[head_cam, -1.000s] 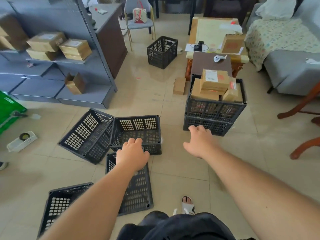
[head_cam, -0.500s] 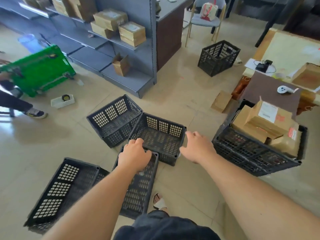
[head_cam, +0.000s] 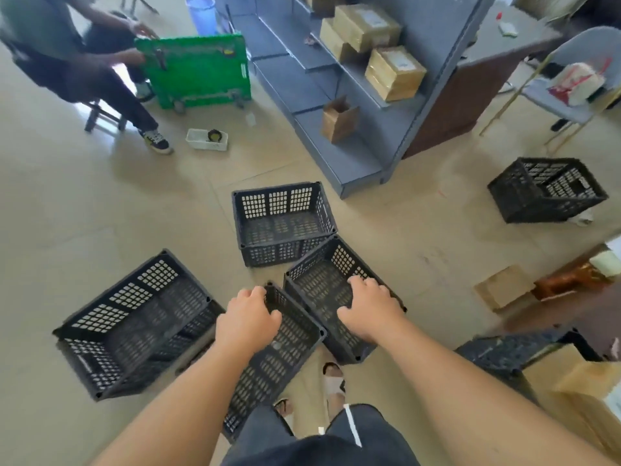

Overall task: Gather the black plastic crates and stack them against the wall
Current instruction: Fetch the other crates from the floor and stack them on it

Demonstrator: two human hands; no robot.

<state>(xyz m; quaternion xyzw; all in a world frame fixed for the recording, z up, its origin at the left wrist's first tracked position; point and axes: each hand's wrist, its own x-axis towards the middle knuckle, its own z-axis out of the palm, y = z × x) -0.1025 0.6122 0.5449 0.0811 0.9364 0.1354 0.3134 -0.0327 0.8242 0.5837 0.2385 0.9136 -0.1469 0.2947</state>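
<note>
Several black plastic crates lie on the tiled floor. My left hand (head_cam: 247, 319) curls its fingers over the top rim of the nearest crate (head_cam: 282, 354), which lies tilted by my feet. My right hand (head_cam: 369, 309) hooks its fingers over the right rim of a second tilted crate (head_cam: 322, 284) leaning against it. Just beyond stands an upright empty crate (head_cam: 284, 227). A larger crate (head_cam: 134, 324) lies on its side at the left. Another crate (head_cam: 547, 188) sits apart at the far right.
Grey shelving (head_cam: 356, 105) with cardboard boxes rises ahead. A seated person (head_cam: 67, 55) holds a green panel (head_cam: 198, 72) at the upper left, with a white tray (head_cam: 206, 140) nearby. A box-filled crate (head_cam: 504, 354) stands at my right and a small carton (head_cam: 500, 285) lies on the floor.
The view has swung left towards the shelving and the seated person. Both hands have come down from hovering onto the rims of the two nearest crates.
</note>
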